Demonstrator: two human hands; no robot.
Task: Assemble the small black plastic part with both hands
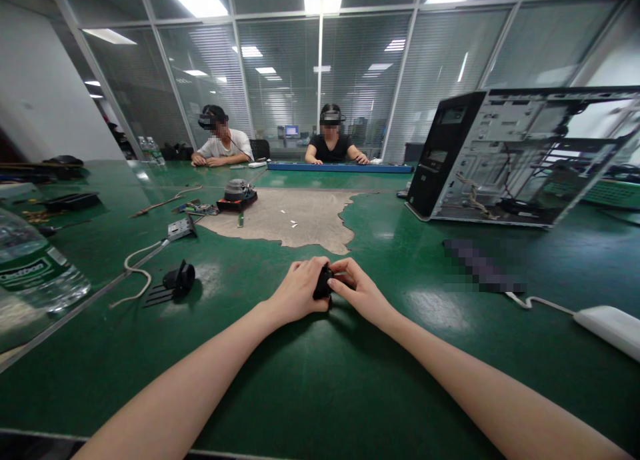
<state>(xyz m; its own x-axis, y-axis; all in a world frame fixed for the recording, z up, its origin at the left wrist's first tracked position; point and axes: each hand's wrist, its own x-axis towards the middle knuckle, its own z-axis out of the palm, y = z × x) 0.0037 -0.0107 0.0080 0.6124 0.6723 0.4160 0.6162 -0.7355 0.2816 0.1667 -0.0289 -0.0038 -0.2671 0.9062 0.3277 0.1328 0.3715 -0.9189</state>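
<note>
As I watch remotely, left hand (299,291): clasps black part (323,283)
Right hand (364,289): pinches its right side

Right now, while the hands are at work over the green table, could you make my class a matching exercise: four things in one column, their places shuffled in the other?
Things
1. small black part
2. large water bottle
3. computer case
4. long blue bar

Places
A. on the right side of the table, its inside showing
B. in the left hand, with the right hand close against it
C. at the far side, in front of a person in a black shirt
D. at the left edge of the picture

Pairs: 1-B, 2-D, 3-A, 4-C
</note>
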